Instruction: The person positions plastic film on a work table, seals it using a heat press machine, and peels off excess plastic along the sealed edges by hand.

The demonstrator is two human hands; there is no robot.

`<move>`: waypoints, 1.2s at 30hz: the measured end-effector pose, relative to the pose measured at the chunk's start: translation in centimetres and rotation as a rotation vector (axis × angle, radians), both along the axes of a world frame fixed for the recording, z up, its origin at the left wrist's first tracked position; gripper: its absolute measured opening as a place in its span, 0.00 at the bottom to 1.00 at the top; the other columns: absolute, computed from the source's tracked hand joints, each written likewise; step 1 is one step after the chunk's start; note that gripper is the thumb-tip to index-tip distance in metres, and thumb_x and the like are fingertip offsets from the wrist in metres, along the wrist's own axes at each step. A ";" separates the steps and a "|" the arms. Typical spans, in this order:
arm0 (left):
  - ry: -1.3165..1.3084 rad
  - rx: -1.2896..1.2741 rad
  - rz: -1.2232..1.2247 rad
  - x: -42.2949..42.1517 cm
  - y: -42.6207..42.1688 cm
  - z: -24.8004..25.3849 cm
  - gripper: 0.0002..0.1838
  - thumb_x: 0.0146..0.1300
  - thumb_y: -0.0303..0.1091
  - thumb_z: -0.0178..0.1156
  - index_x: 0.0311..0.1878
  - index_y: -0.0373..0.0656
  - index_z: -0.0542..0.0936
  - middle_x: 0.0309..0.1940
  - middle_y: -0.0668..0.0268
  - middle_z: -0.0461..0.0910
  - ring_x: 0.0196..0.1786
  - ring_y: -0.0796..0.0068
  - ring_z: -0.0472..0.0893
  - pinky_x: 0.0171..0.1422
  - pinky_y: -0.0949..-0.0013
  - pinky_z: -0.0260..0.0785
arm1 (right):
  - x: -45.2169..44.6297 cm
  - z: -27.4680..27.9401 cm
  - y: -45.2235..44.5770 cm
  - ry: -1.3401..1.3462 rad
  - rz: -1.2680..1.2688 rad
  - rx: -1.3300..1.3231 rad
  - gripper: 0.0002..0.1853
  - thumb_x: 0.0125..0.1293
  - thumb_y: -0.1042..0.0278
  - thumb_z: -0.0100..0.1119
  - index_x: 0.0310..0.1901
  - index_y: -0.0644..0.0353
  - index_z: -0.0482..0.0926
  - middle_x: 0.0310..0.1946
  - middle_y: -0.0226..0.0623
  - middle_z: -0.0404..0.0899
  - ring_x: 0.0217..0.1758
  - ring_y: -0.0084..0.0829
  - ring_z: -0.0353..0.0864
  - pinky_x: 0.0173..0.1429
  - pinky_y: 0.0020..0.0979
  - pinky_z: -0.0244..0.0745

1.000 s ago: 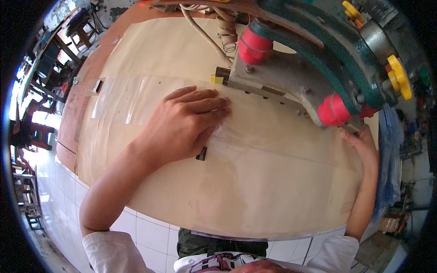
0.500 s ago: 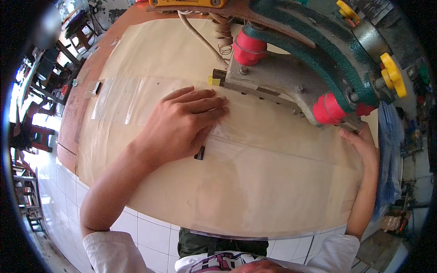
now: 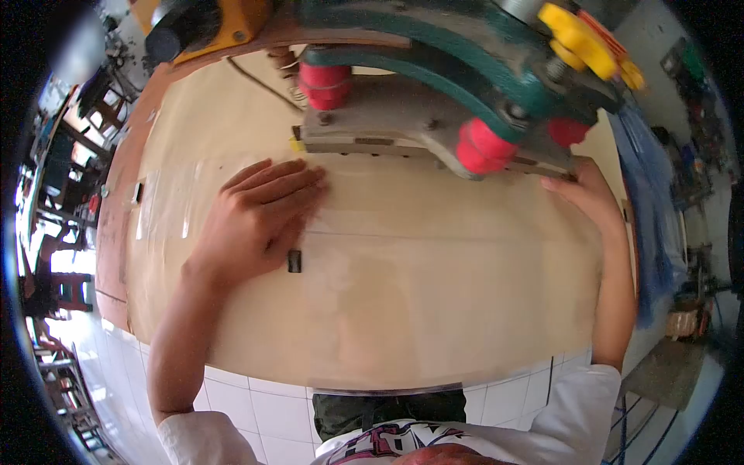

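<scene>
A clear plastic sheet [image 3: 465,271] lies flat over the beige cover [image 3: 248,333] of the table [image 3: 114,256], across its middle and toward the near edge. One straight line in the sheet runs from left to right, roughly along the table's near edge; the sheet's full outline is too faint to tell its long axis surely.

The left hand [image 3: 260,213] rests palm down on the left part of the sheet, fingers extended side by side and pointing toward the far right corner, clasping nothing that shows. Just beside its thumb sits a small black block [image 3: 294,261], its long axis running from near edge to far edge.

The right hand [image 3: 589,190] is near the table's right edge, at the right end of a grey metal pressing head [image 3: 380,116]. Its thumb points left along the head's lower side; the other fingers are mostly hidden, so I cannot tell whether they grasp anything.

The head's long axis runs left to right, its right end slightly closer to the near edge. A dark green curved arm [image 3: 434,46] stands above it, with red spacers [image 3: 484,147] between. Blue plastic [image 3: 651,209] hangs along the table's right edge.
</scene>
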State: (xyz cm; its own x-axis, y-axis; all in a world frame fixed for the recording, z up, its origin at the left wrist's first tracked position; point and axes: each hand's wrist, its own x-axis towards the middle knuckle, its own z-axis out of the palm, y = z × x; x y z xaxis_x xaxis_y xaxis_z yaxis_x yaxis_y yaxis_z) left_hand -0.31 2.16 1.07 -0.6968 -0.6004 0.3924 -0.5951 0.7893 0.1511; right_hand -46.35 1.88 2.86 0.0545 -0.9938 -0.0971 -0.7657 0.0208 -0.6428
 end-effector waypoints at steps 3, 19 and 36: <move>0.015 0.031 -0.014 0.3 0.0 0.1 0.22 0.51 0.24 0.56 0.52 0.47 0.81 0.56 0.64 0.79 0.60 0.60 0.76 0.67 0.52 0.66 | -0.3 0.0 0.1 0.005 0.010 -0.013 0.12 0.55 0.62 0.67 0.27 0.60 0.76 0.23 0.24 0.73 0.28 0.17 0.71 0.35 0.23 0.67; -0.032 0.105 0.411 10.0 -0.8 1.2 0.28 0.49 0.07 0.49 0.50 0.44 0.83 0.59 0.57 0.76 0.62 0.57 0.75 0.67 0.62 0.66 | -5.6 2.4 1.2 0.018 0.191 0.228 0.10 0.54 0.74 0.60 0.40 0.64 0.79 0.30 0.28 0.77 0.34 0.18 0.73 0.39 0.22 0.70; 0.210 -0.318 1.130 22.8 -2.6 -2.6 0.26 0.50 0.16 0.52 0.51 0.52 0.83 0.52 0.60 0.80 0.55 0.60 0.79 0.57 0.59 0.71 | -18.4 0.6 2.7 0.309 -0.231 -0.032 0.14 0.51 0.72 0.68 0.40 0.61 0.79 0.35 0.37 0.82 0.39 0.33 0.81 0.44 0.33 0.75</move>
State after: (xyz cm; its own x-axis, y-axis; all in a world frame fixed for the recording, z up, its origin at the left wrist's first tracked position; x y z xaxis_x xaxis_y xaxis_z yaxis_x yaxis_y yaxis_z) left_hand 22.52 -0.45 -1.53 0.2593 -0.6877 0.6781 -0.9643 -0.1458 0.2209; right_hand -64.78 4.59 3.49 -0.1982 -0.9793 -0.0422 -0.9011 0.1989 -0.3854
